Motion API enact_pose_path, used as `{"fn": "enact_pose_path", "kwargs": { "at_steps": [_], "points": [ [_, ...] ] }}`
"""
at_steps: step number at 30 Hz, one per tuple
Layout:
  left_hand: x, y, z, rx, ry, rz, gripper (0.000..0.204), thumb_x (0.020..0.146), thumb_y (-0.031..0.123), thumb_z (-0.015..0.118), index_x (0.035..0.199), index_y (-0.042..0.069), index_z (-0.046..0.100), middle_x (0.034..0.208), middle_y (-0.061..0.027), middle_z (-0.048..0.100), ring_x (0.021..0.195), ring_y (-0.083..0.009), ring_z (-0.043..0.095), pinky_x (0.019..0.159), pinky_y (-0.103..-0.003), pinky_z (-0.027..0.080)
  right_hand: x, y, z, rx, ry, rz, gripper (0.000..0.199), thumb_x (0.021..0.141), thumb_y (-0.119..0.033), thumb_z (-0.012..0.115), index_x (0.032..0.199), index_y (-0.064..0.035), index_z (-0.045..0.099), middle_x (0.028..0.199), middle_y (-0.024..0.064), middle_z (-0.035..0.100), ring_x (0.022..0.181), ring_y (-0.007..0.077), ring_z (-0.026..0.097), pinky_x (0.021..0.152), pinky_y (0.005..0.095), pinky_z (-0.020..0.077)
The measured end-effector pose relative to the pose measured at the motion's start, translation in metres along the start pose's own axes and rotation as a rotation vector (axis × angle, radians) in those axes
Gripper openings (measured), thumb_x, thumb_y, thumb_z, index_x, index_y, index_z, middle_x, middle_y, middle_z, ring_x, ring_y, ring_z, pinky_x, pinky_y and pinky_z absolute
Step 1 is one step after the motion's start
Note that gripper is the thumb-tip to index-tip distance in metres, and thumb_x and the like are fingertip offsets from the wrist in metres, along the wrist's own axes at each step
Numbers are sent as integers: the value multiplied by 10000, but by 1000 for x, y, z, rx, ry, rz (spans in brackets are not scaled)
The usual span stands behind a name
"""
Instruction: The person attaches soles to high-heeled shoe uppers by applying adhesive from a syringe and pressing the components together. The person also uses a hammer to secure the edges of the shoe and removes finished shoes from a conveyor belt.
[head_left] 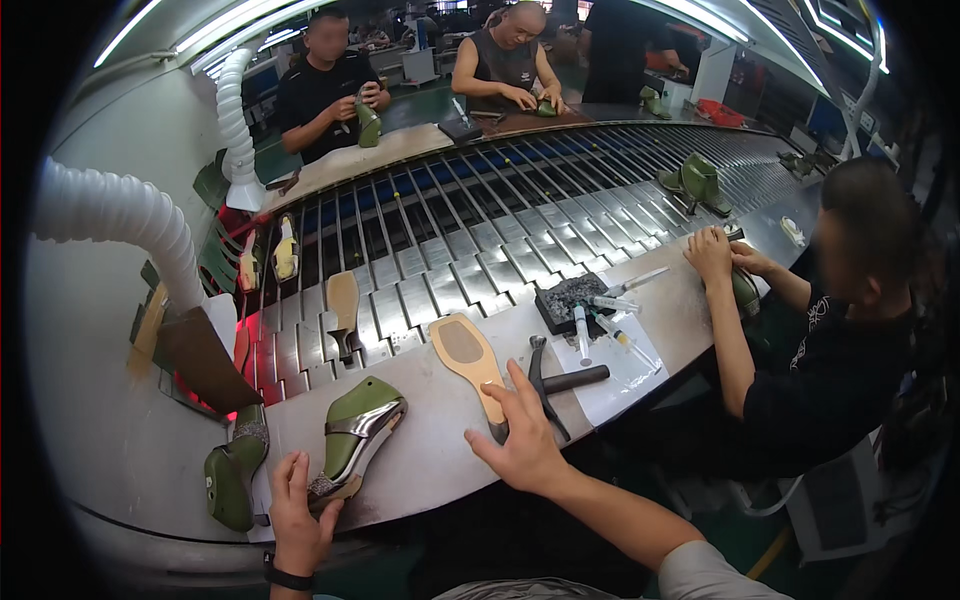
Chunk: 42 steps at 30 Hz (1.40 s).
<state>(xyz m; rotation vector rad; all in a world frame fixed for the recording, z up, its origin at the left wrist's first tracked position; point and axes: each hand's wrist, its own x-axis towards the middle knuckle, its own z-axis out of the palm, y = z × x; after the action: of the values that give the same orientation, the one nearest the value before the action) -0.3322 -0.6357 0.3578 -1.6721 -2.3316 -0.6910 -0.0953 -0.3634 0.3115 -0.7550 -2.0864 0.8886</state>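
at half past seven on the metal bench (425, 440), the green shoe form (350, 408) with its silver trim lay with its near end pointing toward seven o'clock. from my remote seat i found the left hand (302, 525) right at that end, fingers loosely curved and thumb apart from them; the contact was too hidden for me to tell whether it had any hold. the right hand (525, 445) was at half past five, fingers spread and thumb wide, clasping nothing that i could see. its fingertips were by the narrow part of the tan sole piece (463, 345), and i could not tell if they touched it. i judged the form stiff and solid, with some weight to it, its silver side likely slick and easily scratched. to me the best hold was round the green body, thumb and fingers on opposite sides, with little pressure on the glittery band near its low end. the sole piece looked thin, light and firm, best lifted by its long edges. a hammer (575, 380) lay just beside the right hand at five o'clock, a second green form (232, 478) was at eight, and a black block (562, 303) with syringes (582, 338) by it was at three.
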Motion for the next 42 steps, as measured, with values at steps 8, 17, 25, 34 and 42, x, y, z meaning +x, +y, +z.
{"fn": "enact_pose_path", "kwargs": {
  "at_steps": [8, 17, 25, 34, 42],
  "points": [
    [20, -3, -53, -264, 58, -305, 430, 751, 26, 889, 1129, -30, 693, 942, -189, 760, 860, -258, 751, 833, -346, 579, 30, 19, 18, 465, -111, 390, 401, 1012, -281, 755, 740, -10, 639, 645, 30, 642, 557, 81, 565, 546, 280, 451],
    [118, 4, -3, -890, 429, -169, 484, 1022, 17, 693, 1475, -31, 532, 1442, -191, 646, 1266, -244, 657, 1130, -385, 500, 37, 26, 23, 583, -145, 447, 549, 1000, -395, 752, 1357, -1, 615, 750, 68, 680, 682, 133, 679, 620, 305, 503],
    [127, -2, 11, -1151, 426, -214, 370, 1116, 150, 596, 1432, -26, 520, 1385, -220, 660, 1287, -281, 655, 1127, -444, 533, 225, -41, -51, 583, 424, 34, 536, 1032, -339, 700, 1352, 71, 567, 815, 62, 702, 742, 110, 634, 704, 293, 526],
    [118, 15, -27, -1291, 233, -192, 391, 1107, 149, 600, 1452, -16, 516, 1347, -222, 675, 1255, -309, 681, 1123, -452, 543, 65, -12, 3, 362, -199, 182, 478, 1050, -422, 677, 861, 16, 712, 754, 126, 700, 688, 165, 697, 648, 364, 546],
    [138, 30, 2, -1338, 96, -311, 413, 1098, 208, 643, 1440, 16, 513, 1245, -185, 705, 1155, -286, 707, 1052, -433, 567, 20, 5, 17, 685, -112, 371, 389, 1063, -304, 688, 816, -4, 684, 673, 35, 669, 597, 77, 577, 564, 283, 462]
  ]
}}
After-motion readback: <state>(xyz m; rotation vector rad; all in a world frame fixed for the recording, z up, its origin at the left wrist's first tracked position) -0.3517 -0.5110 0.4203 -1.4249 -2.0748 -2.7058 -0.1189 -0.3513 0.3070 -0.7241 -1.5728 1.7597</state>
